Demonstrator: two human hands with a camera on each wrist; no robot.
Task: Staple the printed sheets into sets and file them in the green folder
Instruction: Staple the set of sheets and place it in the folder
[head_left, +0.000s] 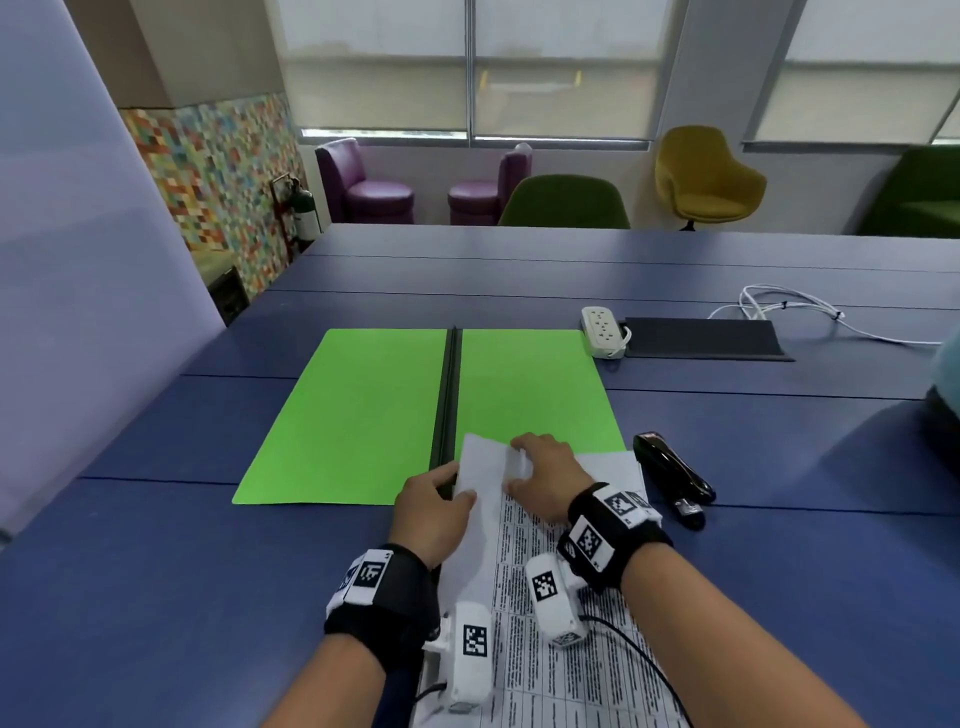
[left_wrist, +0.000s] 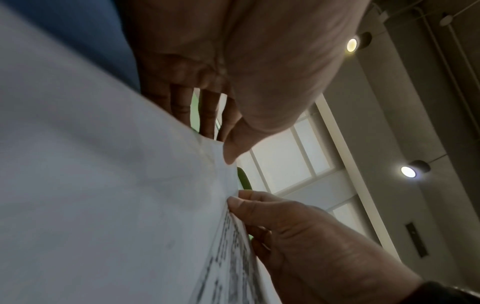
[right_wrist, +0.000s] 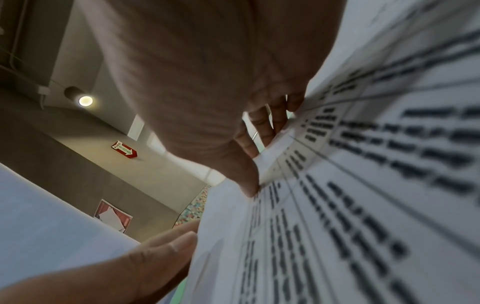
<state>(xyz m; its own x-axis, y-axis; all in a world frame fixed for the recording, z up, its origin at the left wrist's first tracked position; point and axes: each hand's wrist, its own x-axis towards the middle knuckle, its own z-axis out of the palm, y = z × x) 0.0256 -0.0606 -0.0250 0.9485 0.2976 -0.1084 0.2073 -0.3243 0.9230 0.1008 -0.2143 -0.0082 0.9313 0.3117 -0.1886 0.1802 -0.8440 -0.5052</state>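
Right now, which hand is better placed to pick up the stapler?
Right. The stapler lies on the table just right of the right hand; the left hand sits across the printed sheets, gripping their lifted left edge.

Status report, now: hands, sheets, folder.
Left hand and right hand both pinching top printed sheet, lifted off stack. Green folder open, holds nothing. Stapler untouched.

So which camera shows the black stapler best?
The head view: the stapler lies in full on the blue table, right of the printed sheets. Both wrist views show only hands and paper, with no stapler in sight.
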